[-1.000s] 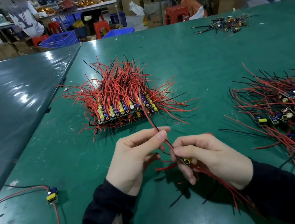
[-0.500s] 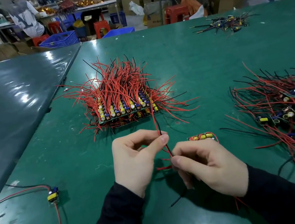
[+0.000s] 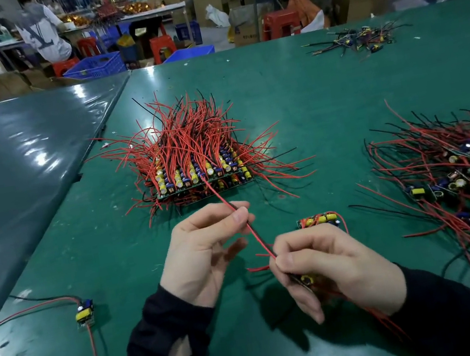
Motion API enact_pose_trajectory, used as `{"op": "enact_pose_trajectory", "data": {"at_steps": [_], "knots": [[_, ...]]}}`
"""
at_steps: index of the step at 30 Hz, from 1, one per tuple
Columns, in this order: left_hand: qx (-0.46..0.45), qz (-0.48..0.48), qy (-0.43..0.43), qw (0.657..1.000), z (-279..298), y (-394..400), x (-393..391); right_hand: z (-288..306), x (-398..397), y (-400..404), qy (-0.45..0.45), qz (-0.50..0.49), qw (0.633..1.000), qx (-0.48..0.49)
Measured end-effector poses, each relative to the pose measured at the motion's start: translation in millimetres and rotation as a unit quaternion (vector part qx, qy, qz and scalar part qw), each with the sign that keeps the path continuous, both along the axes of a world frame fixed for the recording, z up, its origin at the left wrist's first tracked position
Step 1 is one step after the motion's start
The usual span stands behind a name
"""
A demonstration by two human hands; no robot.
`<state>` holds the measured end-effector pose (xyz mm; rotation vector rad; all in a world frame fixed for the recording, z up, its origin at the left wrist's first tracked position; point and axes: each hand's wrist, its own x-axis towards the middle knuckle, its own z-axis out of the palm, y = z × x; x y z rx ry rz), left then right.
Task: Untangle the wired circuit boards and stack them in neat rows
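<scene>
Over the green tabletop (image 3: 307, 96), near its front edge, the left hand (image 3: 206, 255) pinches a red and black wire pair (image 3: 252, 231) between thumb and forefinger. The right hand (image 3: 334, 267) curls round a small circuit board (image 3: 306, 280) at the wire's lower end. Just beyond the right hand lies a loose board (image 3: 318, 220). Farther back sits the neat stack of boards (image 3: 200, 177), wires bristling upward. A tangled pile (image 3: 463, 181) lies to the right, and a single board (image 3: 84, 311) to the left.
</scene>
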<state>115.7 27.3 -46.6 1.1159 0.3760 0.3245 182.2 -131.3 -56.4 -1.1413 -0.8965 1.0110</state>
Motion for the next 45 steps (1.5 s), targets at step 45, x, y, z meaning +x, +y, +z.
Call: {"op": "enact_pose_trajectory", "data": {"at_steps": [45], "knots": [[0.269,0.161,-0.058,0.948,-9,-6,6,-6,-1,3,-0.008,0.064,0.996,-0.068]]}}
